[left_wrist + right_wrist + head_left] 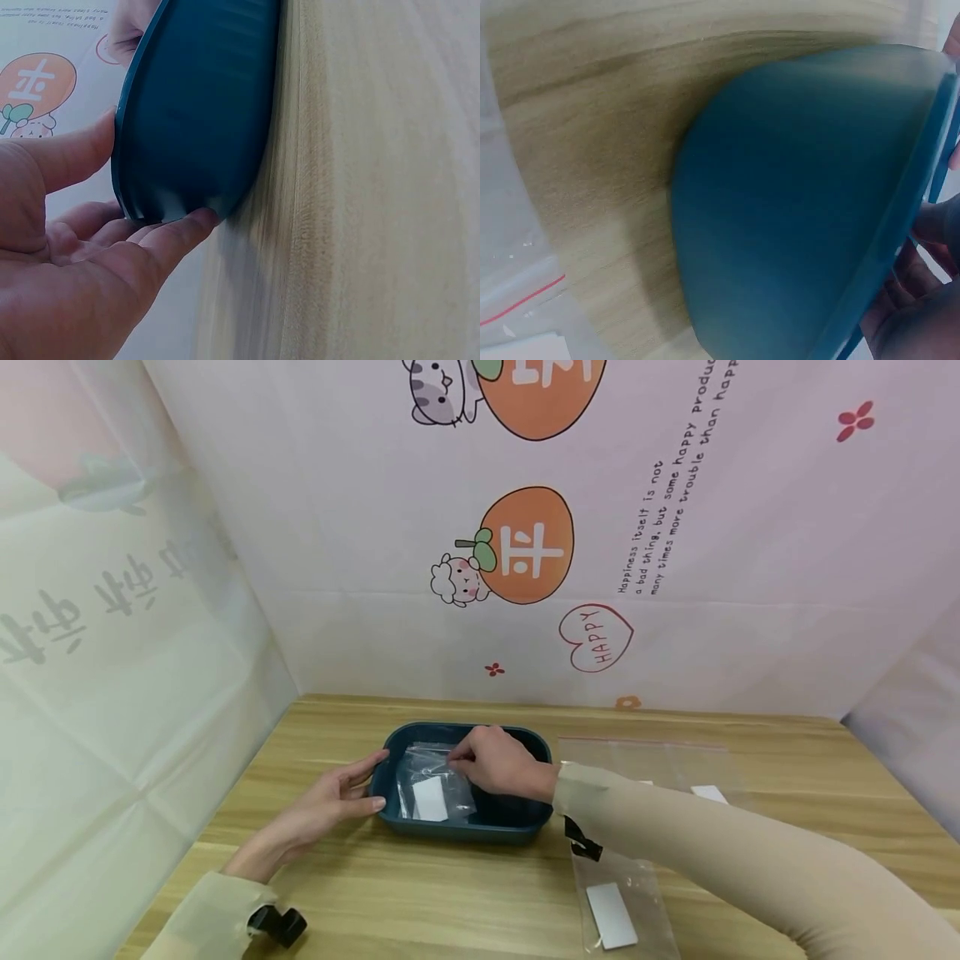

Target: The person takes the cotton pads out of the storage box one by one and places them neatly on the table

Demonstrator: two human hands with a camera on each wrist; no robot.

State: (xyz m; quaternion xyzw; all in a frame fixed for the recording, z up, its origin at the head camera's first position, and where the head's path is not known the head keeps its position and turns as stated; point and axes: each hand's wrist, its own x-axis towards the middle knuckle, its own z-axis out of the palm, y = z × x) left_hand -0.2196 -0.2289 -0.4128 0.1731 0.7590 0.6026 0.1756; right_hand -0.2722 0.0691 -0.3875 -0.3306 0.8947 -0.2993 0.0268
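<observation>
A dark blue-green plastic bin [465, 835] sits on the table. Inside it, on the left, are small clear zip bags [459, 802], with a white card [430, 799] showing. My left hand [330, 806] is at the bin's left end; thumb and fingertips touch its outside, fairly straight, as the left wrist view also shows. Over the bin, my right hand [498, 762] has its thumb and index finger together at the upper edge of a clear bag, pinching it. In the right wrist view the bin's wall [795, 210] hides part of the right hand [922, 300].
Right of the bin lie large clear zip bags [637, 877] with white cards [611, 916], partly covered by the right sleeve [697, 835]. The wooden table [450, 902] meets a printed cloth [360, 635] at the back and another at the left.
</observation>
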